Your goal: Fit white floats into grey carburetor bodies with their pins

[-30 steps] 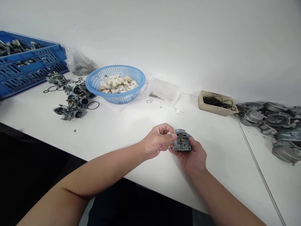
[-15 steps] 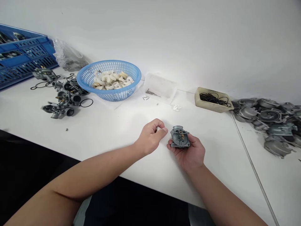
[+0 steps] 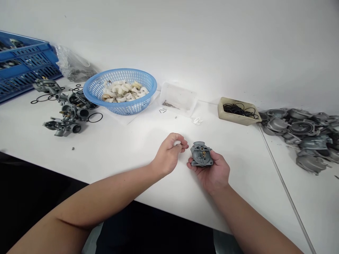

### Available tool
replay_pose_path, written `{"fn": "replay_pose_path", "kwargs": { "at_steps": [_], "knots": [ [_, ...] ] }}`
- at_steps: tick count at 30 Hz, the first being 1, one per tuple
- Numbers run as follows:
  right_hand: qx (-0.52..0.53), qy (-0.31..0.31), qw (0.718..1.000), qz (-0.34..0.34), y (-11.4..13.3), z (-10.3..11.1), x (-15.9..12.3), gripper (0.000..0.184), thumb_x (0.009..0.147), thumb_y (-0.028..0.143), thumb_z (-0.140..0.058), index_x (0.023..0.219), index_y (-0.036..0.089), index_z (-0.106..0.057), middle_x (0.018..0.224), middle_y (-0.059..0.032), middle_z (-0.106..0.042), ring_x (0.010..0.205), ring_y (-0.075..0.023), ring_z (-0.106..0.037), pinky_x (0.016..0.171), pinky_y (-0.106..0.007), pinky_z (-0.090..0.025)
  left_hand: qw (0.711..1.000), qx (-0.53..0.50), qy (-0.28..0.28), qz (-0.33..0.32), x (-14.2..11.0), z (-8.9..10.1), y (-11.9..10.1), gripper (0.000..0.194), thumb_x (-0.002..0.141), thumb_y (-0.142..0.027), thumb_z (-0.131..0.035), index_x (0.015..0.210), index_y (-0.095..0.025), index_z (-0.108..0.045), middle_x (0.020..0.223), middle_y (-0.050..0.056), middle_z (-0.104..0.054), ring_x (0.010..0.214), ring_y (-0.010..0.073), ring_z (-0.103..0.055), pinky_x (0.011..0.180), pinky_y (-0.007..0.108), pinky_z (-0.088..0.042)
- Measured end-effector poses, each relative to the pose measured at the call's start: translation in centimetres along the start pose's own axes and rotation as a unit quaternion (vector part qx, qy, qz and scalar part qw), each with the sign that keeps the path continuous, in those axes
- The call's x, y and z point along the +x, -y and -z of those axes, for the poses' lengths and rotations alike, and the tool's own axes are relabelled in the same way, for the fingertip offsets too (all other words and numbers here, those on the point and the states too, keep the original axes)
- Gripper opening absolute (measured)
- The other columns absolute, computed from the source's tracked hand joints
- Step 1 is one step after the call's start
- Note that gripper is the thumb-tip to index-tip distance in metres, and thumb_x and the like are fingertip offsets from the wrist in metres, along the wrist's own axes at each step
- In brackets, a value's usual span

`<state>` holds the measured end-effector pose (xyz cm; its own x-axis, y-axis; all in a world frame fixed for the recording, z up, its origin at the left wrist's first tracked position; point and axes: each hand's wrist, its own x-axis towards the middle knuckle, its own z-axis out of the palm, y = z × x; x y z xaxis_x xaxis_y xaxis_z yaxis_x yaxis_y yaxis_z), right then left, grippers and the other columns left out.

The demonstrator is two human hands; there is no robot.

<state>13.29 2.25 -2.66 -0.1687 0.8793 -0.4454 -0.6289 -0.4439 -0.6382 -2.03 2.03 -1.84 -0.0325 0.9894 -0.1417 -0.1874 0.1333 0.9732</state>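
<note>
On the white worktop (image 3: 132,144), one blue slotted plastic crate (image 3: 29,67) at ten o'clock from the held casting runs out of view. A grey metal heap (image 3: 302,130) at three overlaps too much to count. One round blue plastic basket (image 3: 90,92) sits at ten, one beige rectangular box (image 3: 235,118) at one. The right hand (image 3: 215,173) grips one grey metal casting (image 3: 201,156) from below, fingers curled; the left hand (image 3: 168,155) closes on a white piece (image 3: 177,143), mostly hidden.
</note>
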Motion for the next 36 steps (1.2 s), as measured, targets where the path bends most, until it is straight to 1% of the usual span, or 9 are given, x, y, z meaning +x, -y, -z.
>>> {"fn": "replay_pose_path", "kwargs": {
  "at_steps": [6,9,12,17,20,23,28,31,36],
  "knots": [
    [-0.005,0.003,1.000,0.009,-0.2,0.0,-0.1,0.033,0.070,0.036,-0.058,0.098,0.018,-0.064,0.081,-0.0079,-0.073,0.058,-0.0256,-0.068,0.057,-0.040,-0.057,0.998,0.049,-0.035,0.027,-0.3,-0.2,-1.1,0.018,0.084,-0.022,-0.047,0.098,-0.021,-0.058,0.096,0.000,-0.063,0.065,0.0091,-0.050,0.056,0.022,-0.039],
    [-0.013,-0.005,1.000,0.014,-0.3,0.0,-0.1,0.032,0.070,0.036,-0.059,0.097,0.020,-0.064,0.080,-0.0067,-0.073,0.058,-0.0260,-0.068,0.057,-0.040,-0.056,0.998,0.000,-0.031,0.054,-0.5,-0.3,-1.5,0.016,0.083,-0.023,-0.048,0.095,-0.020,-0.060,0.078,-0.002,-0.059,0.051,0.0057,-0.043,0.048,0.020,-0.035],
    [-0.018,0.007,1.000,0.022,-0.4,0.0,-0.1,0.031,0.070,0.035,-0.060,0.097,0.021,-0.064,0.079,-0.0054,-0.073,0.059,-0.0258,-0.068,0.057,-0.040,-0.056,0.999,-0.008,0.002,0.040,-0.7,-0.5,-1.2,0.019,0.082,-0.028,-0.056,0.098,-0.019,-0.061,0.057,-0.006,-0.048,0.042,0.0061,-0.043,0.046,0.021,-0.038],
    [-0.010,0.024,0.999,0.033,-0.5,0.2,-0.1,0.028,0.074,0.034,-0.060,0.099,0.021,-0.065,0.089,-0.0070,-0.073,0.073,-0.0266,-0.070,0.062,-0.040,-0.057,0.995,-0.060,0.076,-0.036,-0.8,-0.5,-0.1,0.032,0.072,-0.031,-0.074,0.098,-0.017,-0.062,0.076,-0.001,-0.057,0.058,0.0110,-0.058,0.056,0.027,-0.052],
    [-0.004,0.028,0.999,0.031,-0.5,0.1,-0.2,0.027,0.074,0.034,-0.062,0.097,0.021,-0.065,0.087,-0.0070,-0.073,0.083,-0.0297,-0.070,0.062,-0.039,-0.057,0.993,-0.058,0.089,-0.052,-0.9,-0.5,0.3,0.033,0.071,-0.025,-0.075,0.102,-0.019,-0.064,0.101,0.005,-0.055,0.072,0.0124,-0.060,0.063,0.029,-0.055],
    [0.005,0.015,0.999,0.035,-0.5,0.1,-0.3,0.024,0.073,0.032,-0.062,0.095,0.021,-0.065,0.078,-0.0040,-0.072,0.079,-0.0267,-0.069,0.061,-0.039,-0.058,0.992,-0.028,0.097,-0.076,-1.1,-0.5,0.4,0.040,0.072,-0.020,-0.073,0.111,-0.022,-0.065,0.120,0.009,-0.048,0.088,0.0157,-0.058,0.064,0.026,-0.055],
    [0.018,0.000,0.999,0.042,-0.5,-0.1,-0.3,0.023,0.074,0.030,-0.061,0.095,0.021,-0.066,0.084,-0.0031,-0.071,0.078,-0.0224,-0.066,0.061,-0.037,-0.059,0.986,0.024,0.117,-0.115,-1.4,-0.4,0.3,0.049,0.075,-0.020,-0.067,0.123,-0.025,-0.060,0.119,0.010,-0.048,0.094,0.0181,-0.057,0.060,0.023,-0.053],
    [0.019,-0.001,0.999,0.040,-0.5,-0.1,-0.3,0.022,0.073,0.030,-0.061,0.093,0.022,-0.067,0.084,-0.0022,-0.071,0.077,-0.0209,-0.065,0.060,-0.034,-0.058,0.978,0.092,0.094,-0.162,-1.6,-0.5,0.3,0.049,0.077,-0.020,-0.065,0.125,-0.026,-0.059,0.119,0.010,-0.053,0.091,0.0167,-0.059,0.061,0.024,-0.054],
    [0.015,0.020,0.998,0.049,-0.7,-0.1,-0.3,0.020,0.074,0.029,-0.060,0.092,0.022,-0.067,0.084,-0.0022,-0.069,0.076,-0.0194,-0.064,0.061,-0.031,-0.056,0.979,0.111,0.029,-0.170,-2.2,-1.2,0.4,0.032,0.073,-0.020,-0.073,0.103,-0.022,-0.062,0.116,0.007,-0.064,0.091,0.0167,-0.064,0.078,0.031,-0.056]
  ]
}}
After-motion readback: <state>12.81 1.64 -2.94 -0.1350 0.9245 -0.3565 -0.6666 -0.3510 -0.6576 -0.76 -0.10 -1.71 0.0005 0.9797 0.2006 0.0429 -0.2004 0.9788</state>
